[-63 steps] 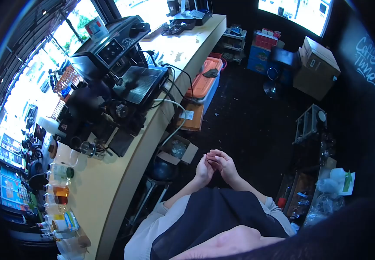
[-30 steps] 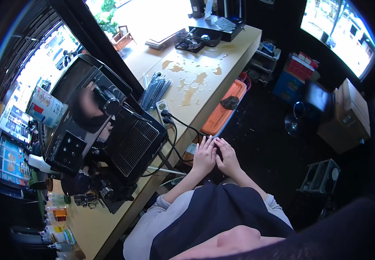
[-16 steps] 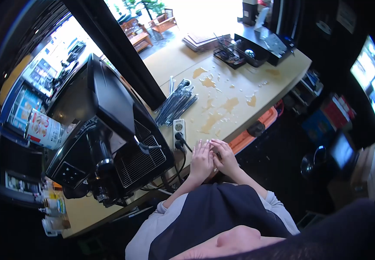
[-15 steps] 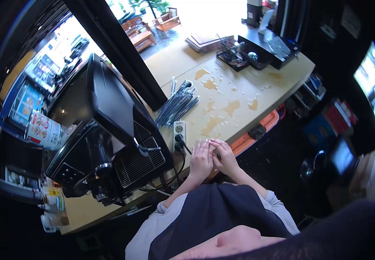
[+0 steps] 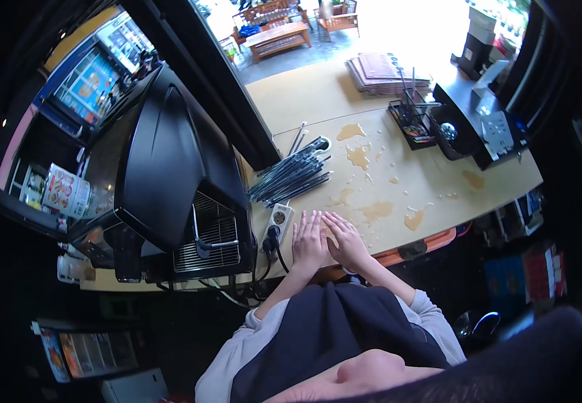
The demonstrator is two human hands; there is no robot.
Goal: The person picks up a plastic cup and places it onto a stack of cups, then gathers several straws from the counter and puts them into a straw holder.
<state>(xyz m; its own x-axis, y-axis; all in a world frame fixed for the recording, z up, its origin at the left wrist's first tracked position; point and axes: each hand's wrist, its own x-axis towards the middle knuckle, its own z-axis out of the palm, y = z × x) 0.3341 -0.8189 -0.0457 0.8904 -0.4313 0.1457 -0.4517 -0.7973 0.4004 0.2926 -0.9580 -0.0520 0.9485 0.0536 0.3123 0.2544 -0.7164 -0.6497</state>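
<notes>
My left hand (image 5: 310, 243) and my right hand (image 5: 349, 243) are side by side at the near edge of the wooden counter (image 5: 291, 127). Both have their fingers stretched out with nothing in them, and the thumbs come close together. Just left of my left hand lies a white power strip (image 5: 279, 220) with a black plug (image 5: 273, 235) in it. Beyond it is a pile of thin, dark, wrapped sticks (image 5: 291, 174), perhaps straws. Puddles of light brown liquid (image 5: 376, 212) spread over the counter in front of my fingers.
A black coffee machine (image 5: 163, 154) stands at the left, beside a dark post (image 5: 203, 87). Farther back are a stack of menus (image 5: 375, 74), a black organizer (image 5: 412, 127) and a black box (image 5: 492, 138). An orange tray (image 5: 432, 243) sits under the counter's edge.
The view has turned, so the counter and its items sit farther right and more level. My fingers, earlier bent together at the tips, are now straighter and slightly more apart.
</notes>
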